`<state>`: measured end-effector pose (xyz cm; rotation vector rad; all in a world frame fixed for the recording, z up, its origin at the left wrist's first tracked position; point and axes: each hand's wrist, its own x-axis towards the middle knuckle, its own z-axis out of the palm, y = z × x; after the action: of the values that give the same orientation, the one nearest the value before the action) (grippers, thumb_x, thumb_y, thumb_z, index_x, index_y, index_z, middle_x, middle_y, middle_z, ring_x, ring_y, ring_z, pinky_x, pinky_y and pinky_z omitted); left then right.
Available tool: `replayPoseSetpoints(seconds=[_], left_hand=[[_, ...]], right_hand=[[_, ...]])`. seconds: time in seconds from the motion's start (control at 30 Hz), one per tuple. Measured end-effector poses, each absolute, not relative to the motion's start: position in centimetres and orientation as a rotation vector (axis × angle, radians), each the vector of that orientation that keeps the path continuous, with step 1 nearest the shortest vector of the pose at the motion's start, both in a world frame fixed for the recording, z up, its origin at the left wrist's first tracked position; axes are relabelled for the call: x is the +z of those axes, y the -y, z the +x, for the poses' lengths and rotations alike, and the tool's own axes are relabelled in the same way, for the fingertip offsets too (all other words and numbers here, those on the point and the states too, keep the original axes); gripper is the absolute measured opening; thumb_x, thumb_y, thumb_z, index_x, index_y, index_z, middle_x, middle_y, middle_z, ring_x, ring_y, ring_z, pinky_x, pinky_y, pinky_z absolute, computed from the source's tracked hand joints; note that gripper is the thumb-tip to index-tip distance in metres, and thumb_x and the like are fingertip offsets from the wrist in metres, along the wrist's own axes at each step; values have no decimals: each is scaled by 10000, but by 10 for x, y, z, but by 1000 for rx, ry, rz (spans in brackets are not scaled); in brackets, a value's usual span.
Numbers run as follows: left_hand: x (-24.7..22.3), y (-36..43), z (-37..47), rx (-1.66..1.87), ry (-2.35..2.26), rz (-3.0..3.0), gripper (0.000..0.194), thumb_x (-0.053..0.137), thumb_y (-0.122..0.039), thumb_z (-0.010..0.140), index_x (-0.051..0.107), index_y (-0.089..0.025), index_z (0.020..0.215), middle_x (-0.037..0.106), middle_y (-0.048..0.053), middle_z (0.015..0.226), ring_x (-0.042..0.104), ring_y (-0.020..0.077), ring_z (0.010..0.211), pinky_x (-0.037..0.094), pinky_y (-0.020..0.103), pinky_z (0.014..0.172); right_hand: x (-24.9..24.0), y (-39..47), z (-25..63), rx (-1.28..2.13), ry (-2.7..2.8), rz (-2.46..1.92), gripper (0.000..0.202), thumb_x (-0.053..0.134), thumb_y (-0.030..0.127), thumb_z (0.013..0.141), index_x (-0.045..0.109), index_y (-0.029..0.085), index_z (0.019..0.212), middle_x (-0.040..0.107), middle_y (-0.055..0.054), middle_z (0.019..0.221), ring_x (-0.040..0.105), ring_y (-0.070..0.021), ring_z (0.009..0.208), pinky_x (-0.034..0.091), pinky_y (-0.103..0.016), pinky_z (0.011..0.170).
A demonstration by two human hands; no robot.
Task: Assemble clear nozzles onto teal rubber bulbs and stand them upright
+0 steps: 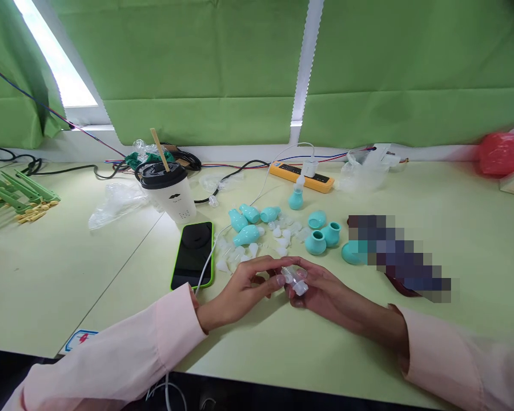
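Note:
Between my two hands, over the front of the table, is a small clear plastic piece. My left hand pinches it from the left with thumb and fingers. Closed around its other side is my right hand, the thumb on top. Just beyond lie loose clear and white plastic parts, some of them cone-shaped. Several turquoise bulbs rest on their sides left of these parts, and turquoise bulbs with round openings stand to the right. One turquoise bulb farther back carries a clear piece on top.
A phone in a green case lies left of my hands, a white cable across it. Behind it stands a lidded paper cup with a straw. An orange power strip sits at the back. A dark pixelated object lies at right.

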<state>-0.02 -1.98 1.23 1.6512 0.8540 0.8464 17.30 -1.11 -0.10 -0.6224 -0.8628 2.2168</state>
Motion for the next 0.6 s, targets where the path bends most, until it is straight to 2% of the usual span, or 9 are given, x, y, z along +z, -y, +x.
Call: replayPoseSetpoints(seconds=[0.13, 0.4, 0.6], left_hand=[[10, 20, 1, 883, -845, 1580, 295, 510, -261, 786, 547, -229, 1077, 541, 67, 1087, 531, 149, 843, 458, 219, 609], [10, 19, 1, 959, -806, 1546, 211, 589, -227, 719, 578, -138, 910, 568, 65, 863, 544, 137, 737, 451, 250, 610], [12, 19, 3, 835, -761, 1350, 353, 581, -239, 730, 530, -160, 1071, 586, 51, 812, 540, 105, 637, 450, 257, 602]], right_hand=[[-1, 11, 172, 2208, 898, -636, 249, 620, 283, 711, 524, 197, 924, 560, -12, 753, 491, -100, 637, 301, -232, 542], [-3, 12, 174, 2178, 973, -634, 279, 617, 282, 719, 487, 215, 956, 582, -25, 821, 526, -112, 693, 333, -264, 641], [-5, 12, 174, 2172, 1008, -622, 253, 597, 299, 735, 485, 211, 944, 590, -31, 836, 554, -124, 708, 350, -267, 646]])
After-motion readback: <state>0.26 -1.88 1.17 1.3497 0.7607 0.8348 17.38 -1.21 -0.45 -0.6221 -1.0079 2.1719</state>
